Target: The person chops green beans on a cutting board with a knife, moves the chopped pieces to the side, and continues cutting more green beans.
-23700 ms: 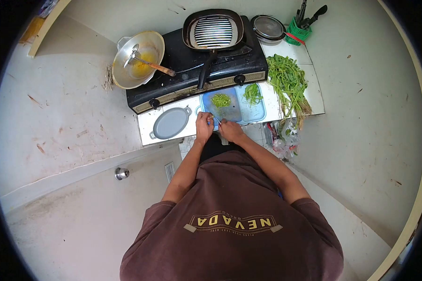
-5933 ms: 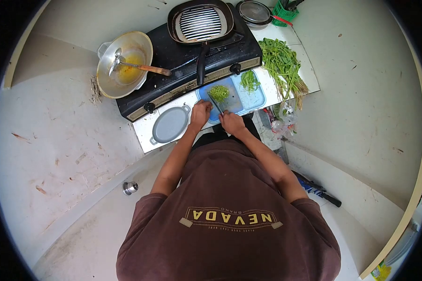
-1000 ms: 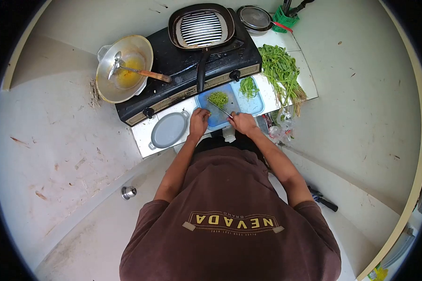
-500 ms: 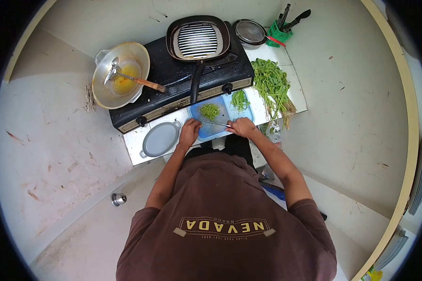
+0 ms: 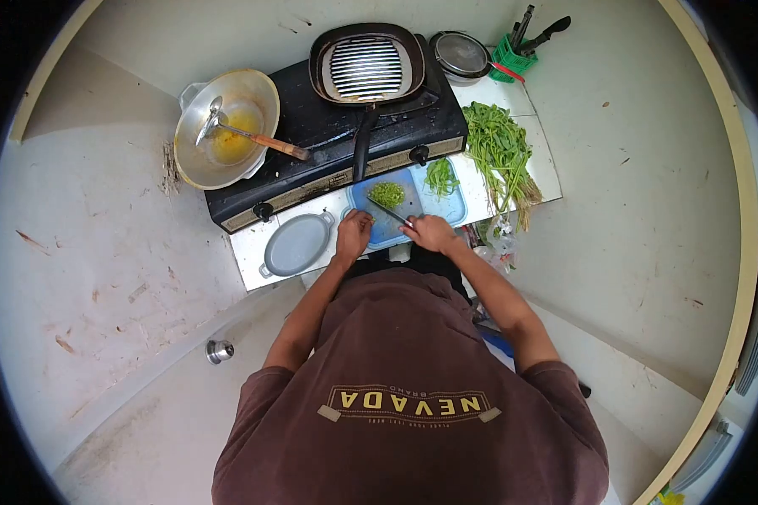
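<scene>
"Right hand [image 5: 430, 232]?"
"Fingers closed round a slim metal knife [image 5: 389, 212], tip at the finely chopped green pile [image 5: 387, 195] by the rectangular blue plastic tray's [image 5: 448, 209] far edge."
"Left hand [image 5: 354, 233]?"
"Near-left corner, fingers narrow; whether holding anything, I can't tell."

A pot [image 5: 191, 156] sat on the left of the stove [image 5: 312, 129], a ladle [image 5: 257, 140] in it; a pan [image 5: 369, 71] sat further right. Before the stove, a dish [image 5: 297, 244] lay left of a tray [image 5: 449, 210] holding chopped greens [image 5: 387, 195] and, to their right, leaves [image 5: 440, 178]. Right of the tray lay a bunch of greens [image 5: 497, 150], behind it a sieve [image 5: 461, 53] and basket [image 5: 512, 65].
</scene>
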`<state>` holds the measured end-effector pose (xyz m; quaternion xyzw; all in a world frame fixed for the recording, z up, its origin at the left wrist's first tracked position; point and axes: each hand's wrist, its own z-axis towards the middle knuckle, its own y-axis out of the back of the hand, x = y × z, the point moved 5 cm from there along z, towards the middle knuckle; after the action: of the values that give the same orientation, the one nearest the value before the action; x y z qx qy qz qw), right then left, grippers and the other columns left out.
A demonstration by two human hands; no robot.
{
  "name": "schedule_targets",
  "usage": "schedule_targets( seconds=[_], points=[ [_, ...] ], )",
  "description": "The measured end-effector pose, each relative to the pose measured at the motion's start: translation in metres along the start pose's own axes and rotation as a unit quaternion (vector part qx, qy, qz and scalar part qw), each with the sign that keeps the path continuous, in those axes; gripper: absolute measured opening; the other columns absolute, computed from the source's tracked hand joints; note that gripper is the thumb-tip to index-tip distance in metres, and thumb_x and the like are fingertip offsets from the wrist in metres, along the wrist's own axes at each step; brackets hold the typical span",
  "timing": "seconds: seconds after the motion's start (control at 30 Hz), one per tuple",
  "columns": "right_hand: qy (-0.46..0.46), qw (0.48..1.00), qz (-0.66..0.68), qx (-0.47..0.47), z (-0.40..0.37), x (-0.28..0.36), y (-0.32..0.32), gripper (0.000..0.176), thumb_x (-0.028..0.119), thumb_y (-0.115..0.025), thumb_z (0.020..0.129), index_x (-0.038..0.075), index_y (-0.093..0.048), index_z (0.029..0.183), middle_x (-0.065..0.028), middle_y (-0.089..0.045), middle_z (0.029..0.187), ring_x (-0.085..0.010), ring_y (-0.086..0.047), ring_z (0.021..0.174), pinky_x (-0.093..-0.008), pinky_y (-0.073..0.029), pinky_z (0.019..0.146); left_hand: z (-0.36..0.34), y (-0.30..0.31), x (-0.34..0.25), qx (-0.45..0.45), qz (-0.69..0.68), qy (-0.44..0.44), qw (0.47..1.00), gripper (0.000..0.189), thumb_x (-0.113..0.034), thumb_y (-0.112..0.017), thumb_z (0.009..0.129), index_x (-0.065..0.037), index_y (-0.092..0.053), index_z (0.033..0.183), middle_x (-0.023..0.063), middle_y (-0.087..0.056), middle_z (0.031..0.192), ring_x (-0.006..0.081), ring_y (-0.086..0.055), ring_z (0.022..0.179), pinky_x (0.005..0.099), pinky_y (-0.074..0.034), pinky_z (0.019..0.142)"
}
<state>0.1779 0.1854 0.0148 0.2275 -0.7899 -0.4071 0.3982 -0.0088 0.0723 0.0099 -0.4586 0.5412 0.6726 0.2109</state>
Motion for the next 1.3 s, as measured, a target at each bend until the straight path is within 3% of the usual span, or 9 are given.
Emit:
schedule_targets(
  seconds=[0.03,0.47,0.67,0.97,1.07,1.3],
  points=[
    [-0.005,1.0,0.017,-0.006,-0.002,0.008,-0.005,0.046,0.046,-0.05,0.102,0.003,-0.068,0.104,-0.0253,-0.07,0.081,-0.0457,-0.07,0.08,-0.0559,-0.056,0.075,0.0,0.0,0.0,-0.005,0.0,0.004,1.0,0.007,-0.001,-0.068,0.088,0.003,-0.07,0.093,0.0167,-0.065,0.09,0.031,-0.069,0.076,0.0405,-0.055,0.069],
    [-0.085,0.995,0.016,-0.046,-0.014,0.048,-0.025,0.043,0.04,-0.051,0.103,0.0,-0.066,0.096,-0.0242,-0.071,0.077,-0.0438,-0.071,0.075,-0.0534,-0.058,0.071,0.0,-0.006,0.004,-0.009,-0.013,0.022,1.0,0.007,-0.002,-0.069,0.088,0.003,-0.07,0.093,0.0173,-0.062,0.088,0.0328,-0.067,0.076,0.0402,-0.054,0.07],
    [-0.06,0.994,0.008,-0.094,0.002,0.055,-0.04,0.043,0.038,-0.049,0.105,-0.001,-0.063,0.094,-0.0231,-0.071,0.075,-0.0422,-0.072,0.073,-0.0511,-0.058,0.069,0.0,-0.003,-0.002,-0.01,-0.025,0.012,1.0,0.007,-0.001,-0.067,0.089,0.004,-0.07,0.093,0.0176,-0.063,0.088,0.0329,-0.067,0.076,0.0404,-0.054,0.07],
    [-0.093,0.995,0.01,-0.029,-0.014,0.048,-0.041,0.047,0.04,-0.047,0.106,-0.002,-0.064,0.092,-0.0242,-0.071,0.078,-0.0415,-0.072,0.076,-0.0512,-0.058,0.07,-0.002,-0.003,-0.001,-0.016,0.026,-0.021,0.999,0.008,0.0,-0.065,0.09,0.003,-0.071,0.095,0.0196,-0.066,0.092,0.038,-0.067,0.083,0.0443,-0.053,0.076],
    [-0.069,0.993,0.025,-0.095,0.001,0.051,-0.045,0.048,0.04,-0.046,0.106,-0.002,-0.064,0.092,-0.0247,-0.071,0.077,-0.0425,-0.072,0.075,-0.0517,-0.058,0.07,-0.002,-0.004,0.002,-0.001,0.019,-0.001,1.0,0.008,0.0,-0.065,0.089,0.003,-0.07,0.095,0.0197,-0.066,0.094,0.0395,-0.066,0.087,0.0449,-0.053,0.079],
    [-0.121,0.99,0.036,-0.066,-0.01,0.046,-0.039,0.048,0.042,-0.047,0.105,-0.001,-0.065,0.094,-0.0257,-0.071,0.078,-0.0447,-0.071,0.077,-0.0531,-0.057,0.071,0.0,-0.005,0.005,0.001,-0.007,0.006,1.0,0.008,0.002,-0.064,0.089,0.004,-0.07,0.094,0.0196,-0.065,0.093,0.0389,-0.067,0.087,0.0444,-0.053,0.078]
  ],
)
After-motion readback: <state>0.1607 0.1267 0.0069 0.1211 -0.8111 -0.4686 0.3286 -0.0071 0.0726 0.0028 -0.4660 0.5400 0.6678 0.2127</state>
